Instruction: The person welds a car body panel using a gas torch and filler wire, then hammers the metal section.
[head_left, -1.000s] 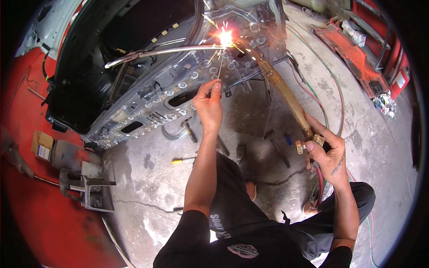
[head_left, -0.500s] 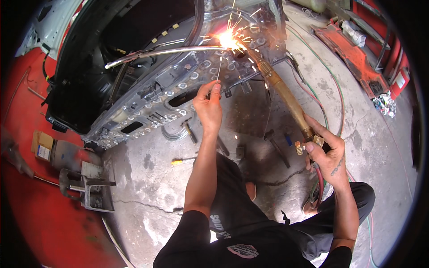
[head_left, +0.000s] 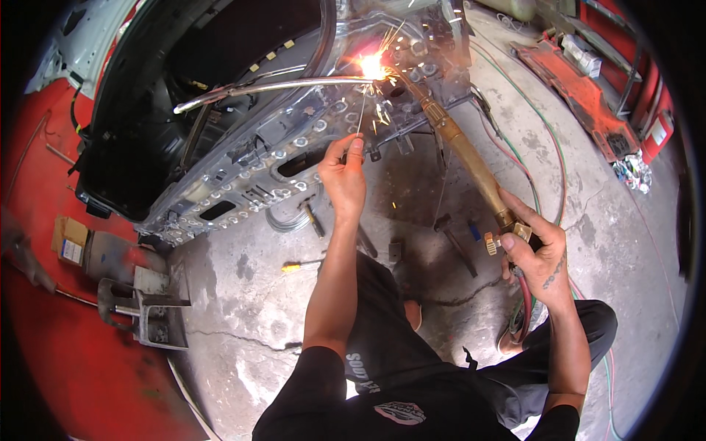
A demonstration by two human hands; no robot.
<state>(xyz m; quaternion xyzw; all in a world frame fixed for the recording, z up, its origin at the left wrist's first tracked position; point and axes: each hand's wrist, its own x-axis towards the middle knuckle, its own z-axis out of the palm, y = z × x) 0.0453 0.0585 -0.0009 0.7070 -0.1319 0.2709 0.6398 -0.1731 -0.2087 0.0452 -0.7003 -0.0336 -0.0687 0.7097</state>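
Observation:
My left hand (head_left: 343,173) pinches a thin welding rod (head_left: 362,114) between thumb and fingers, its tip pointing up to the flame. My right hand (head_left: 543,257) is wrapped round the valve end of a long brass gas torch (head_left: 471,158), thumb beside a knurled knob (head_left: 492,244). A bright glow with flying sparks (head_left: 373,66) hides the torch tip and the rod's far end. Into that glow runs the end of a curved, shiny metal bar (head_left: 272,87). Behind and below it stands a grey car body panel (head_left: 294,121) with many round weld spots.
Red and green hoses (head_left: 540,162) trail over the concrete at right. Two hammers (head_left: 457,246), a wire coil (head_left: 283,220) and a yellow-handled tool (head_left: 292,267) lie beneath the panel. At left sit a cardboard box (head_left: 68,239) and a metal bracket (head_left: 163,323); a rusty-red part (head_left: 577,92) lies far right.
The spark burst has shrunk and shifted slightly left, with some sparks now falling below it. The torch has moved a touch to the left. My left hand stays almost still.

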